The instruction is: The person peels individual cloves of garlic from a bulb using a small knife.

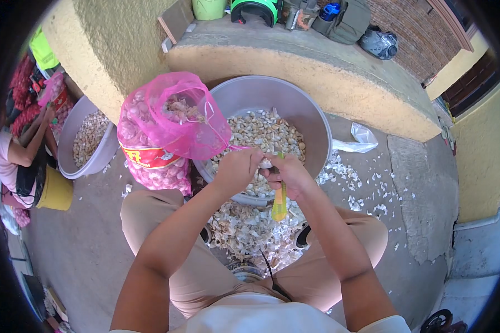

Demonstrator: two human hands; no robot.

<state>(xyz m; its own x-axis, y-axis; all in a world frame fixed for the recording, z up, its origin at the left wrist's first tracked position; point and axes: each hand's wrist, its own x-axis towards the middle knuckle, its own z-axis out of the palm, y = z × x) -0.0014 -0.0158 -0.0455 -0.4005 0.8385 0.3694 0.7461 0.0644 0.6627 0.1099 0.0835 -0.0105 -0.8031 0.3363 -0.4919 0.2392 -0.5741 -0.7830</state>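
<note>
Over the near rim of a large grey basin [316, 111] my two hands are close together. My left hand [239, 169] is closed, its fingertips at a small whitish garlic piece [265, 164]. My right hand [289, 175] is wrapped round a yellow-green handled tool [279, 205], whose handle hangs below the fingers; its tip is hard to make out. Many garlic cloves [266, 130] lie in the basin. Beside it on the left stands a pink mesh bag [155, 130] full of garlic bulbs, its open top draped toward the basin's rim.
Garlic skins [250, 230] are heaped between my feet and scattered to the right. A clear plastic bag [361, 139] lies by the basin. A raised ledge [294, 64] runs behind. At the left, a person [25, 150] sits beside another basin [66, 133] and a yellow bucket [55, 188].
</note>
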